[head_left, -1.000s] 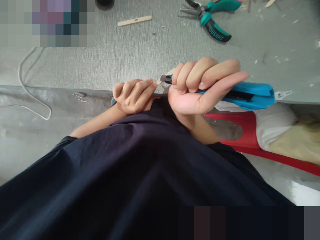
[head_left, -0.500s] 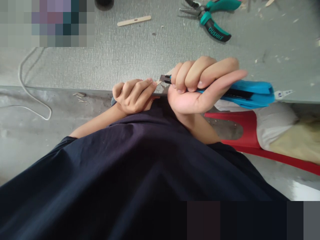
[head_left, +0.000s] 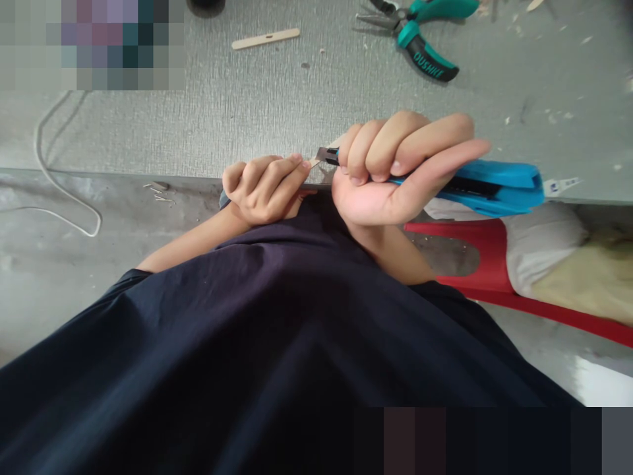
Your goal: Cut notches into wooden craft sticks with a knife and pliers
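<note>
My right hand [head_left: 395,168] is wrapped round a blue utility knife [head_left: 494,188], whose blade end [head_left: 327,156] points left. My left hand [head_left: 264,188] is curled in a pinch right beside the blade, at the near edge of the grey table [head_left: 247,119]. A thin pale wooden piece [head_left: 316,162] shows between its fingertips and the blade; most of it is hidden by the fingers. Both hands sit just above my dark shirt.
Teal-handled pliers [head_left: 420,39] lie at the far right of the table, a wooden stick [head_left: 266,39] at the far middle, with wood chips scattered about. A white cord [head_left: 54,191] loops off the left. A red plastic chair [head_left: 475,264] stands at my right.
</note>
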`<state>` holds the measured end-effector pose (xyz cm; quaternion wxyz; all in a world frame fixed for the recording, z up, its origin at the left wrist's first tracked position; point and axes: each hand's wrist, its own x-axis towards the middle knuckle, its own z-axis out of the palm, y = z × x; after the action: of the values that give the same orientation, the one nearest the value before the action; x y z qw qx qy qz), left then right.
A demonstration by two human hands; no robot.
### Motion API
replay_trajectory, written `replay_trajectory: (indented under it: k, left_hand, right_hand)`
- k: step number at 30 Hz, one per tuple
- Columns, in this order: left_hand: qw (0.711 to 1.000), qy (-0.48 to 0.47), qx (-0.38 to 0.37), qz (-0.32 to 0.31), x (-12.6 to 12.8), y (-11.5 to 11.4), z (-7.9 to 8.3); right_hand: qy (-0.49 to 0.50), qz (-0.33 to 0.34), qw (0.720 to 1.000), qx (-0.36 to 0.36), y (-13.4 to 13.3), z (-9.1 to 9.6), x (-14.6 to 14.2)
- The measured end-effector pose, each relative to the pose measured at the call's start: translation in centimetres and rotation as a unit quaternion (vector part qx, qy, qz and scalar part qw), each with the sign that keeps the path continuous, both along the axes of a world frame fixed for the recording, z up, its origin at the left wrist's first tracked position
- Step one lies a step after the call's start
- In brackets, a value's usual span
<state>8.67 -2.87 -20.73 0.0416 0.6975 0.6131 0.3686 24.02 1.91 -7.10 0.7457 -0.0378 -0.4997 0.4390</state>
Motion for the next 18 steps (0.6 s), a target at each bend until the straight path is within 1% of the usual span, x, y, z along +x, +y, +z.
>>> replay_trajectory:
  k: [3, 5, 8, 12, 15, 18]
  left_hand:
    - [0.999, 0.001, -0.026, -0.02, -0.3, 0.1, -0.1]
    - [0.999, 0.001, -0.027, -0.019, -0.3, 0.1, -0.3]
    - [1.0, 0.003, 0.002, 0.0, -0.2, 0.2, -0.6]
    - [1.0, -0.001, 0.026, 0.009, 0.2, 0.2, -0.9]
    - [0.999, 0.006, 0.035, 0.016, 0.2, 0.1, -1.2]
    - [0.998, 0.021, 0.05, 0.018, 0.0, 0.0, -1.9]
  right_hand:
    - [-0.042, 0.003, 0.999, -0.028, -0.5, 0.5, 0.7]
    - [-0.049, -0.002, 0.998, -0.038, -0.8, 0.6, 1.0]
    - [-0.044, -0.001, 0.998, -0.037, -0.8, 0.2, 1.3]
    - [-0.053, -0.011, 0.998, -0.036, -0.6, 0.0, 1.1]
    - [-0.049, -0.021, 0.998, -0.025, -0.7, 0.5, 0.8]
    - [-0.061, -0.014, 0.997, -0.038, -1.0, 1.3, 0.8]
